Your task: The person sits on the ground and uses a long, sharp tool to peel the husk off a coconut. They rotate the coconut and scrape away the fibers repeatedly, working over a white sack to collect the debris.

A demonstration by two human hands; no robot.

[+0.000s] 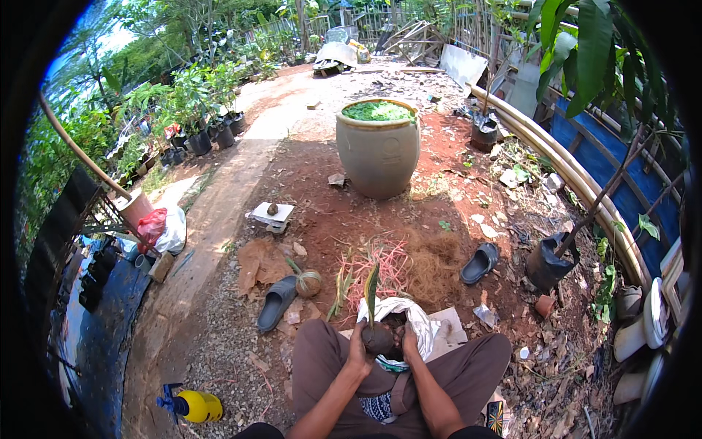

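Observation:
My left hand [359, 345] is closed around the left side of a round ball of soil [377, 338]. A snake plant leaf [372, 291] with yellow edges stands upright out of that ball. Just right of the ball, my right hand [408, 343] is at the mouth of a white sack [425, 324] holding dark soil; whether its fingers touch the ball or hold soil I cannot tell. Beyond the sack lie pink plastic strings [384, 258] and a heap of brown fibre [436, 269]. Another ball wrapped in string [309, 284], with a green leaf, rests at the left.
Grey slippers lie left [277, 303] and right [479, 263]. A large clay pot [378, 153] with green plants stands ahead. A yellow spray bottle [203, 406] lies at lower left, a phone [494, 417] at lower right. A black plant bag [551, 263] stands right, near bamboo poles [581, 181].

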